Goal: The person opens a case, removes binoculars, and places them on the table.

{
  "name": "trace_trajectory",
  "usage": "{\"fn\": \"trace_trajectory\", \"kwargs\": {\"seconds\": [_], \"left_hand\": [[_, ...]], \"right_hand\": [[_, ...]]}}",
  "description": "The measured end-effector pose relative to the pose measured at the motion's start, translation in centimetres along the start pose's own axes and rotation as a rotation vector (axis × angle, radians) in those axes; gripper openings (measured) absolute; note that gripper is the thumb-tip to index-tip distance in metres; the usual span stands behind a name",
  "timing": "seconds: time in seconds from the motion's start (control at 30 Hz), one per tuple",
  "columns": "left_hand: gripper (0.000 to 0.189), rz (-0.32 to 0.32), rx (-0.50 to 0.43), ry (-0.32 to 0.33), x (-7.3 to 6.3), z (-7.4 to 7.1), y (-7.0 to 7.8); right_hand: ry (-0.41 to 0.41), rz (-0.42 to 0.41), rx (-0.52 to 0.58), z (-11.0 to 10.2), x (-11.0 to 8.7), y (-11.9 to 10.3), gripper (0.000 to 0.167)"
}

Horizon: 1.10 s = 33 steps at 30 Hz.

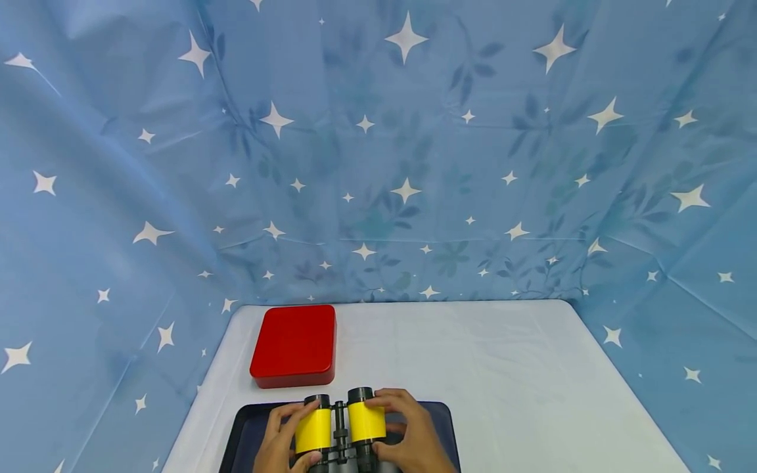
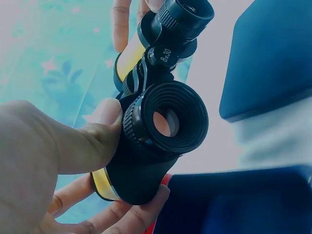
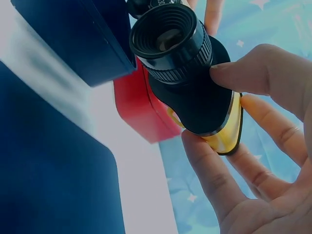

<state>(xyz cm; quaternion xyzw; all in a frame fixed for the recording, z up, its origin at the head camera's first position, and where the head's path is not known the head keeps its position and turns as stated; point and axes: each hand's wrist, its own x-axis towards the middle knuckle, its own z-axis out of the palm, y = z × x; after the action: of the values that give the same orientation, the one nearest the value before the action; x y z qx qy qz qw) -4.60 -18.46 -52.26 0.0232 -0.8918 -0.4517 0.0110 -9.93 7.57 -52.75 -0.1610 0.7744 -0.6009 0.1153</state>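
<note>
A pair of yellow-and-black binoculars (image 1: 313, 430) is held by both hands, over the dark blue tray (image 1: 440, 417) in the head view. My left hand (image 1: 280, 437) grips the left barrel; in the left wrist view its thumb lies beside the black eyepiece (image 2: 195, 124) and its fingers curl underneath. The right barrel is gripped by my right hand (image 1: 416, 433), whose thumb presses the black body near the other eyepiece (image 3: 202, 56) in the right wrist view. The eyepieces face the wrist cameras, and "8x30" shows on the central knob (image 2: 163, 55).
A red box (image 1: 296, 345) with rounded corners sits behind the tray at the left of the white table (image 1: 503, 368). Blue star-patterned cloth (image 1: 378, 157) stands around the back and sides. Two dark blue shapes, one at upper right (image 2: 273, 58), appear in the left wrist view.
</note>
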Motion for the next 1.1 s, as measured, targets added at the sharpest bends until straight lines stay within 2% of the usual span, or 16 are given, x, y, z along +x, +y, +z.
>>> {"fn": "trace_trajectory", "kwargs": {"seconds": [0.37, 0.6, 0.83, 1.1], "left_hand": [[0.065, 0.104, -0.055, -0.098, 0.4, 2.3, 1.4], [0.069, 0.163, -0.083, -0.145, 0.8, 4.8, 1.9], [0.069, 0.166, -0.101, -0.201, 1.0, 7.2, 2.1], [0.069, 0.175, -0.154, -0.226, 1.0, 9.0, 2.7]], "right_hand": [[0.002, -0.012, 0.022, -3.2, -1.7, 0.9, 0.055], [0.044, 0.031, -0.002, -5.5, -2.9, 1.7, 0.059], [0.061, 0.074, -0.013, -7.4, -4.3, 2.7, 0.059], [0.049, 0.104, 0.034, -8.9, -5.4, 3.7, 0.056]]}}
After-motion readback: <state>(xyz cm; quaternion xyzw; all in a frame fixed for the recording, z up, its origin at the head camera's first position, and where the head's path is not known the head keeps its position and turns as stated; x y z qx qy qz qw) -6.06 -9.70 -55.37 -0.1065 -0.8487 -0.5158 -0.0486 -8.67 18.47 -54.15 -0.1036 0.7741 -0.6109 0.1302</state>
